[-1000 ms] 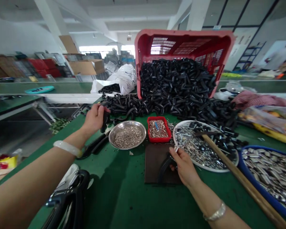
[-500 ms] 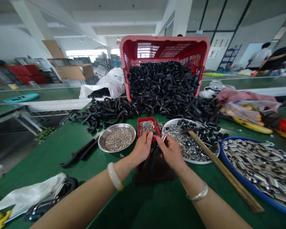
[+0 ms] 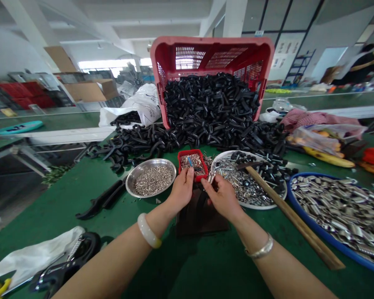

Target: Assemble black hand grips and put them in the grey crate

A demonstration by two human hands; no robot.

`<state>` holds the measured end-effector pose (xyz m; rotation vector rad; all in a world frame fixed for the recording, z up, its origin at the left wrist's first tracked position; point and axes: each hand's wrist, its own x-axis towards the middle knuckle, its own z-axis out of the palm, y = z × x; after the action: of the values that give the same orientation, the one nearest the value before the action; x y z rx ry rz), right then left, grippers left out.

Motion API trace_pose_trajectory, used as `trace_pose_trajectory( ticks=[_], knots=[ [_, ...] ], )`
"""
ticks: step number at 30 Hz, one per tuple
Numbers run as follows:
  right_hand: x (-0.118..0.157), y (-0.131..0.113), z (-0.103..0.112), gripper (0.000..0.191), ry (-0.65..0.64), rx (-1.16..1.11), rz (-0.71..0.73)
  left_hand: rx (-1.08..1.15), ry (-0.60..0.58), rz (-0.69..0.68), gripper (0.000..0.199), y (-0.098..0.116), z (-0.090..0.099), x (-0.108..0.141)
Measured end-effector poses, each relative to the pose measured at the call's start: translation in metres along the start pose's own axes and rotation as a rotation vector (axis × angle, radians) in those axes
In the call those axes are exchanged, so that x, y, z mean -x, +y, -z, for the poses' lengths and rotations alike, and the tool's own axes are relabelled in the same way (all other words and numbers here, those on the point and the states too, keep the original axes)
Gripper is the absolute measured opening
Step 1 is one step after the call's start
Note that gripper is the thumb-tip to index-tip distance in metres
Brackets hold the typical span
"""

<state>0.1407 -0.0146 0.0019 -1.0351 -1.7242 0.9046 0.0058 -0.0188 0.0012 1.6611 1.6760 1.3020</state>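
My right hand [image 3: 222,195] pinches a black curved part with a coiled metal spring [image 3: 211,177] at its upper end. That part hangs over a dark block [image 3: 202,222] on the green table. My left hand [image 3: 182,189] has its fingers pressed together at the near edge of a small red tray [image 3: 180,160] of small metal pins. Whatever those fingers hold is hidden. A thin blue stick-like thing [image 3: 190,160] shows just above the left fingertips; I cannot tell whether it lies in the tray or is held.
Left of the tray stands a metal bowl [image 3: 128,182] of small metal pieces. A hammer [image 3: 296,218] lies across a white dish [image 3: 252,206] of bolts. Farther right is a blue-rimmed tray [image 3: 311,230] of metal pieces. Behind, a red crate [image 3: 212,40] spills black parts [image 3: 212,99].
My left hand has drawn slightly left, away from the black part. The right hand keeps the part with the spring, and the gap between the hands is wider. The view has shifted a little.
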Motion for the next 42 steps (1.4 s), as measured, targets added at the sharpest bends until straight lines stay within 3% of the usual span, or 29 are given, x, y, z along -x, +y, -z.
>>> trace_pose_trajectory(
  ticks=[8, 12, 21, 26, 31, 35, 39, 42],
  knots=[
    [0.003, 0.002, -0.009, 0.022, 0.087, 0.057, 0.068, -0.128, -0.007, -0.072, 0.033, 0.013, 0.0, 0.0],
    [0.004, 0.0, -0.007, 0.023, 0.077, 0.242, 0.123, -0.078, -0.048, -0.078, 0.036, 0.012, -0.002, 0.005],
    [0.002, -0.001, 0.003, 0.028, -0.199, 0.52, 0.148, 0.141, -0.12, -0.018, 0.04, 0.003, -0.002, 0.015],
    [0.005, -0.008, 0.009, 0.028, -0.305, 0.538, 0.148, 0.13, -0.182, -0.093, 0.037, 0.011, 0.005, 0.017],
    [0.007, -0.004, 0.006, 0.027, -0.369, 0.444, 0.102, 0.019, -0.203, -0.11, 0.039, 0.003, 0.002, 0.022],
    [0.005, 0.01, -0.003, 0.033, -0.349, 0.286, -0.095, -0.136, -0.305, -0.076, 0.049, -0.006, 0.003, 0.019],
    [0.002, 0.019, -0.012, 0.035, -0.251, -0.189, -0.445, -0.395, -0.388, -0.07, 0.064, -0.003, 0.009, 0.018],
    [0.004, 0.017, -0.018, 0.031, -0.092, -0.447, -0.578, -0.592, -0.353, -0.094, 0.102, 0.002, 0.005, 0.024]
  ],
)
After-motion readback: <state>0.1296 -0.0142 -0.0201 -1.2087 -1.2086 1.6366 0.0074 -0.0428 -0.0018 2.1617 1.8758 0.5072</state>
